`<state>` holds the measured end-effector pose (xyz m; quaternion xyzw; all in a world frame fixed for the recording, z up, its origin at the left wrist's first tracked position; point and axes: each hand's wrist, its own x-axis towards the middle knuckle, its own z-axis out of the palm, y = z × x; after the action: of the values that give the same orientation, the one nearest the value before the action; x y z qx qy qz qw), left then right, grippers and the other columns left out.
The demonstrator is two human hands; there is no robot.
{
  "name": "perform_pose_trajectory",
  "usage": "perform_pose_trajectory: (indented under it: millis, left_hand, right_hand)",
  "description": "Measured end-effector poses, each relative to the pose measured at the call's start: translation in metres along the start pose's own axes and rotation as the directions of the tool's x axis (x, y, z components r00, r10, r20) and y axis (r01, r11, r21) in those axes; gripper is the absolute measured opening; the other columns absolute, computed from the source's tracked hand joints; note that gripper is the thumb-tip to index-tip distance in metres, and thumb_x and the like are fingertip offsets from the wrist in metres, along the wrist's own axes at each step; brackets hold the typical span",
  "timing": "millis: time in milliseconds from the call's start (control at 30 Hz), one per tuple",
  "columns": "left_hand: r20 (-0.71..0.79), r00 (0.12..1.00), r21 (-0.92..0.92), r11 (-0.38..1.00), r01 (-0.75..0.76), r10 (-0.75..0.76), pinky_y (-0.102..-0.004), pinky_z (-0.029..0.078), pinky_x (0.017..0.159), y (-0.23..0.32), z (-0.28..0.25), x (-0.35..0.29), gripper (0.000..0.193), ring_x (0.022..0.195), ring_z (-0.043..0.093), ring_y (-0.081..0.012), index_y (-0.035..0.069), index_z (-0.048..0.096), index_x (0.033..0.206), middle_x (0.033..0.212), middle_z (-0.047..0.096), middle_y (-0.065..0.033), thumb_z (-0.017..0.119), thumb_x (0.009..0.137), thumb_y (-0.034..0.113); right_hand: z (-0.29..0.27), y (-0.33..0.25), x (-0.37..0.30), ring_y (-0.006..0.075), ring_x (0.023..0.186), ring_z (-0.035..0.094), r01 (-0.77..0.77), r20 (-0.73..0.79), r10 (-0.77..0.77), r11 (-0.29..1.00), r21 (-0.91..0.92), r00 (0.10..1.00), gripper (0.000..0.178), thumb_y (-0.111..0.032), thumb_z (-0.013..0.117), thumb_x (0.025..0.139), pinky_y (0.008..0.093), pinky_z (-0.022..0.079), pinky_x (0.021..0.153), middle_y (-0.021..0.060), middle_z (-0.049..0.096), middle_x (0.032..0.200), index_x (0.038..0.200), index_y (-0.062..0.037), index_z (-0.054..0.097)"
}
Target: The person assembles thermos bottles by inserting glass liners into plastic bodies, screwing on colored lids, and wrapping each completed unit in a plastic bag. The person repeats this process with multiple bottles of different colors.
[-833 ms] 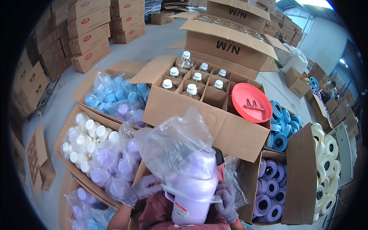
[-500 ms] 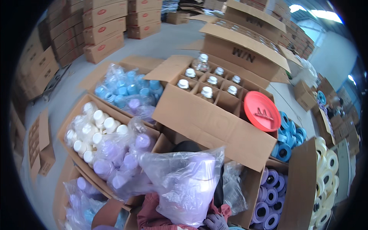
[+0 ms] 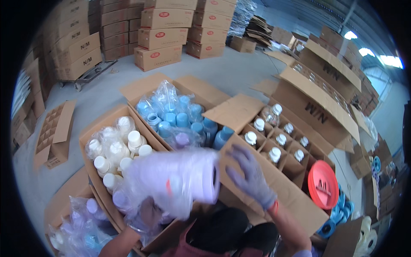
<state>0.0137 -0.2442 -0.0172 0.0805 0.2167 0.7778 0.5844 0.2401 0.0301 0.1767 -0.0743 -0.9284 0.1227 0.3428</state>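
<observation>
Though bagged, one lilac bottle (image 3: 182, 173)

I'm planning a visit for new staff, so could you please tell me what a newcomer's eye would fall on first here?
Probably the plastic-wrapped lilac bottle, turned sideways in the left hand near the centre, with the right hand spread open beside it. The red dish on the right end of the divided carton would likely come next, then the blue bottles beyond the lilac one.
</observation>
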Motion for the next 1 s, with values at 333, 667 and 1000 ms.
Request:
perform_pose_trajectory:
  millis: [333,667,1000]
  left_hand:
    - [0.072,0.992,0.760,0.638,-0.125,0.108,-0.0396,0.055,0.089,0.048,0.061,0.319,0.037,0.103,0.064,-0.0218,0.002,0.056,0.127,0.116,0.063,-0.0106,0.053,0.102,0.028]
    - [0.069,0.979,0.957,-0.264,-0.119,-0.192,-0.0405,0.054,0.073,-0.022,-0.032,0.454,0.034,0.080,0.064,-0.0266,0.006,0.063,0.116,0.095,0.067,-0.0140,0.063,0.085,0.019]
    - [0.393,0.915,0.700,0.674,-0.237,-0.086,-0.0402,0.054,0.085,-0.089,0.120,0.474,0.022,0.098,0.067,-0.0360,0.002,0.067,0.102,0.100,0.069,-0.0189,0.057,0.091,0.018]
  right_hand:
    - [0.067,0.171,0.048,0.0288,0.084,0.061,-0.009,0.311,0.133,0.930,-0.368,0.941,0.028,-0.031,0.066,0.086,0.0416,0.042,0.097,0.0099,0.063,0.076,0.072,-0.0076,0.064]
    - [0.065,0.141,0.073,0.0300,0.085,0.058,-0.064,0.325,0.139,0.971,-0.232,0.936,0.023,-0.026,0.070,0.082,0.0440,0.041,0.099,0.0099,0.060,0.079,0.071,-0.0068,0.061]
    - [0.056,0.152,0.063,0.0302,0.086,0.057,-0.109,0.364,0.221,0.947,-0.303,0.905,0.026,-0.027,0.072,0.080,0.0498,0.039,0.104,0.0103,0.058,0.080,0.070,-0.0069,0.060]
